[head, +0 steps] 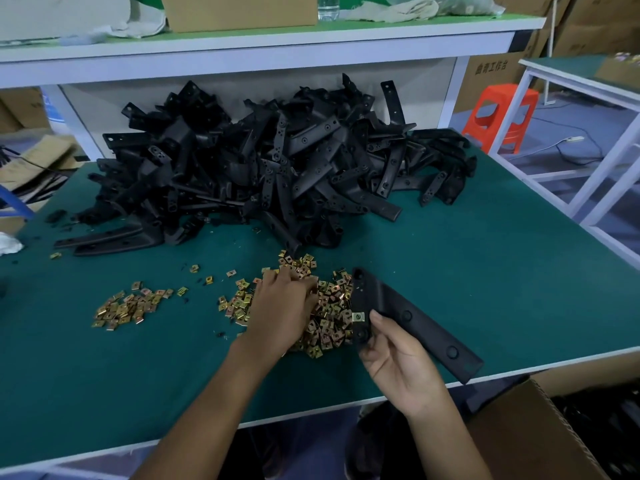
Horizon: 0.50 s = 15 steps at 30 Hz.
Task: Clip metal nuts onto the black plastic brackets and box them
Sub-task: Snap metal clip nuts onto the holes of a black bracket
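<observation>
We faced a green-topped table point(485, 271) under a white shelf point(277, 39) bearing a cardboard box point(239, 12) and a bottle point(328, 6). To the right we saw an orange stool point(498, 116) on a grey-blue floor point(561, 133), a second white-framed table point(568, 67) and stacked cartons point(588, 26).

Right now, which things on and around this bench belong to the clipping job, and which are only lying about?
Job: held bracket in right hand, with clipped nut; left hand at nut pile; bracket heap; cardboard box.
Lying about: orange stool; water bottle; cloth.
</observation>
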Available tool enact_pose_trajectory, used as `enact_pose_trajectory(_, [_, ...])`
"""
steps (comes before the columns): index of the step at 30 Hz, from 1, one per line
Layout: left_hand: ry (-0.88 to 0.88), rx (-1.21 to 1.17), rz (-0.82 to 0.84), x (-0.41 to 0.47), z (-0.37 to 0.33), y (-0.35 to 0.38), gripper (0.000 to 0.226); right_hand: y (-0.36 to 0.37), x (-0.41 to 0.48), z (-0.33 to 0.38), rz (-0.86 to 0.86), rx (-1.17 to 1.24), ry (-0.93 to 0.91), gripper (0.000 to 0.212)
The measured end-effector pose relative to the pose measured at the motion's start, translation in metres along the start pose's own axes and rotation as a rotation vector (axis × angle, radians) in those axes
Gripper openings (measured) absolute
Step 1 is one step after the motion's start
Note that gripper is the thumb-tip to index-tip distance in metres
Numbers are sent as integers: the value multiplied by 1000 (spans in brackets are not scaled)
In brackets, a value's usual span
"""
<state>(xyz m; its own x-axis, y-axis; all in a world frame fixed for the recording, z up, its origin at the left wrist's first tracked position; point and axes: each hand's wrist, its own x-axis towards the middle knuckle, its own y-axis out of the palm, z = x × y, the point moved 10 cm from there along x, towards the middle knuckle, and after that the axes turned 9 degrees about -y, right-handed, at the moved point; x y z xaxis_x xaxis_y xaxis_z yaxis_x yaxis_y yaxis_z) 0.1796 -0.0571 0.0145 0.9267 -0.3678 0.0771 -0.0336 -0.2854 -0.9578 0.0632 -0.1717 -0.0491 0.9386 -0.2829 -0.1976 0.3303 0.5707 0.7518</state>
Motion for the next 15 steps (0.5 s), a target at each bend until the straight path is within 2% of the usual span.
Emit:
enact_pose_trajectory(4, [-1, -82, -27, 8, 3, 5, 24, 3, -1, 0, 20, -22, 8, 20])
enact_pose_trajectory(9, [60, -48, -91, 3, -1, 3, 23, -1, 0, -2, 16, -8, 20, 20])
enact_pose_trajectory(12, [42, -227, -127, -5, 0, -11, 18, -1, 1, -3, 13, -18, 27, 20])
enact_pose_trajectory(15, [-57, -487, -66, -12, 4, -18, 13, -1, 2, -4, 4, -9, 35, 28])
